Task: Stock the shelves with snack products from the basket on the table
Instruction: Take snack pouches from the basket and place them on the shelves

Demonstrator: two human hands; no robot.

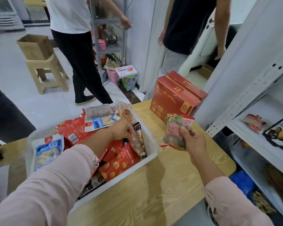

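- Nearest, under both forearms: table (153, 201), bearing the basket (151, 154) just left of the right hand.
- Down inside the basket with the left hand (121, 130): fingers curled round a clear pouch (137, 145) wedged among red packs (116, 165), probably to draw it up and out of the crowded end nearest the other hand.
- Left of that hand: blue packs (47, 150) lying flat on the heap, untouched.
- Raised clear of the basket, in the right hand (194, 140): a packet (174, 130), clamped between thumb and fingers at its lower corner, label facing up. Likely kept aloft so as to be ready for shelving while a second item is picked.
- Just beyond the right hand: red boxes (175, 100) standing at the table's far edge, close against the shelf post.
- Right of the right hand, near but apart: shelf (252, 101), with a few packs (253, 122) already lying on one level.
- Judged stage: gathering stock, with one item in hand and one being taken; neither yet on the shelf.
- Farthest, beyond both hands: bystanders (78, 46) on the floor and a stool (46, 74) carrying a carton (33, 46); seemingly no part in the job.
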